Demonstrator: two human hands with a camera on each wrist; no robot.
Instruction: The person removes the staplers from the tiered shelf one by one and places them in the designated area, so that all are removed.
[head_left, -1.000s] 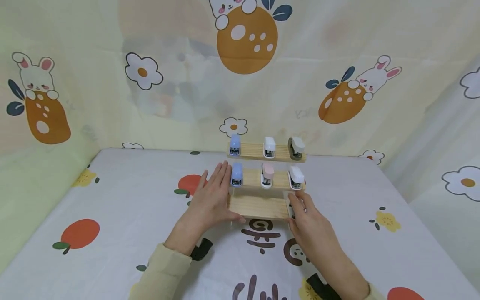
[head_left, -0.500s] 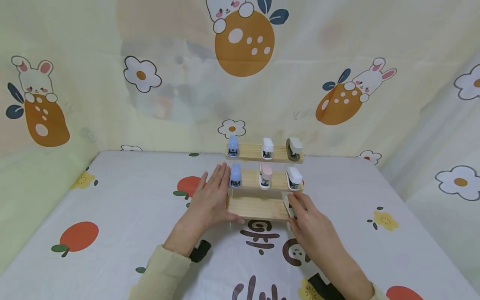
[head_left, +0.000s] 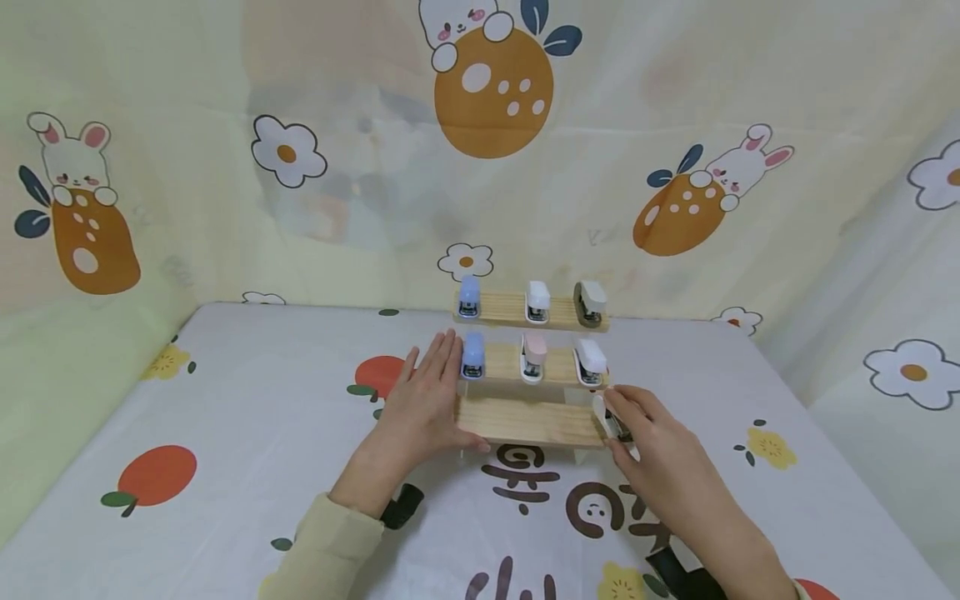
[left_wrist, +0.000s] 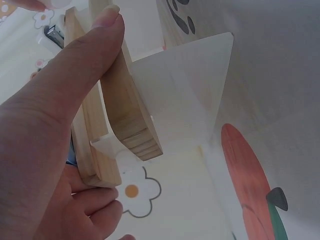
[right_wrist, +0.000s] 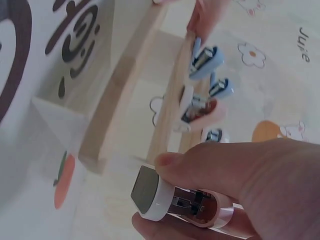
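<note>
Right hand (head_left: 663, 454) clamped on a white-bodied stapler (right_wrist: 162, 204), thumb one side, fingers the other; stapler is tilted at the right end of the front shelf (head_left: 525, 421). Can't tell if stapler and wood touch. Left hand (head_left: 422, 408) isn't closed around anything: fingers extended along the rack's left side, thumb resting on the front shelf's front edge near its left corner. Translucent panel (left_wrist: 185, 92) sits below that shelf's left end. Middle shelf (head_left: 500, 360) behind carries three: blue stapler (head_left: 473, 357) at left end, pink stapler (head_left: 534, 352) mid-length, white stapler (head_left: 591, 358) at right end. Rear shelf (head_left: 497, 307) has three too: light-blue unit (head_left: 469, 297) left end, white unit (head_left: 537, 300) middle, grey unit (head_left: 593, 300) right end. Rack's near the back edge of the tabletop (head_left: 262, 400), covered in printed cloth.
</note>
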